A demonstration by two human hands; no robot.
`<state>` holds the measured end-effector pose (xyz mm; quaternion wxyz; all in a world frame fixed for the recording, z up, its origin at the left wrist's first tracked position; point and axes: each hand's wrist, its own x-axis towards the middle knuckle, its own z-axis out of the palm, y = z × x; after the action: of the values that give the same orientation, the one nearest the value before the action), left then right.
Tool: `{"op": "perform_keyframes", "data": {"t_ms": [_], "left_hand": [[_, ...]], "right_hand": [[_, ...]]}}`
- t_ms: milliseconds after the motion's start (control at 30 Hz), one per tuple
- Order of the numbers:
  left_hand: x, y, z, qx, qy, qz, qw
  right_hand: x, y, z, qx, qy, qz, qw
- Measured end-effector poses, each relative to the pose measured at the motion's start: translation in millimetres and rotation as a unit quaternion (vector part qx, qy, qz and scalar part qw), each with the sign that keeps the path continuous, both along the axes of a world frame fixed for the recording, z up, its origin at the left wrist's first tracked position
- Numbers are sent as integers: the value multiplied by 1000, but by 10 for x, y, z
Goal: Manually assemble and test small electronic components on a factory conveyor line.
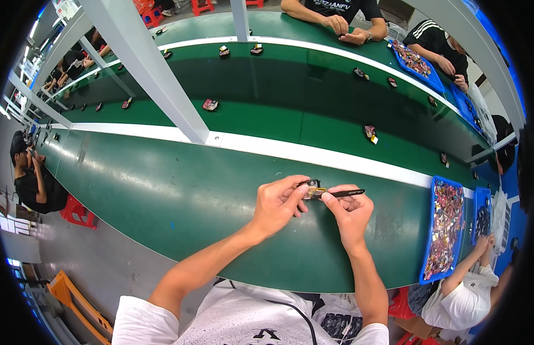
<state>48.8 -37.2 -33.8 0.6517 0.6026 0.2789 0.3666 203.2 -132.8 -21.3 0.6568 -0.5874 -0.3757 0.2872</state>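
Note:
My left hand [278, 206] pinches a small black plastic housing [310, 183] with a circuit board and a yellow part showing in it. Between the thumb and fingers of my right hand [350, 215] lies a pair of slim black tweezers [352, 192], its rear end pointing right and its front end at the housing. Both hands meet just above the green worktable [209, 190]. The tweezer tips are too small to make out.
At the right stands a blue tray [432, 230] full of small colourful parts, with another blue tray [481, 213] beyond it. Small assemblies [370, 134] lie spread along the green conveyor belt [267, 123]. A white metal post [158, 75] rises ahead-left. Co-workers sit around the line.

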Motion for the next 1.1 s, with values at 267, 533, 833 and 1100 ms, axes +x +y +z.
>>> {"op": "perform_keyframes", "data": {"t_ms": [267, 533, 833, 1100], "left_hand": [[10, 17, -28, 4, 3, -6, 1000], [8, 64, -25, -35, 14, -46, 998], [-15, 104, -52, -117, -17, -117, 986], [-5, 108, -33, -83, -17, -106, 991]], "right_hand": [[32, -10, 21, -17, 37, 15, 999], [64, -25, 33, -16, 37, 22, 999], [44, -53, -9, 42, -53, 11, 998], [66, -68, -26, 51, -144, -10, 988]]}}
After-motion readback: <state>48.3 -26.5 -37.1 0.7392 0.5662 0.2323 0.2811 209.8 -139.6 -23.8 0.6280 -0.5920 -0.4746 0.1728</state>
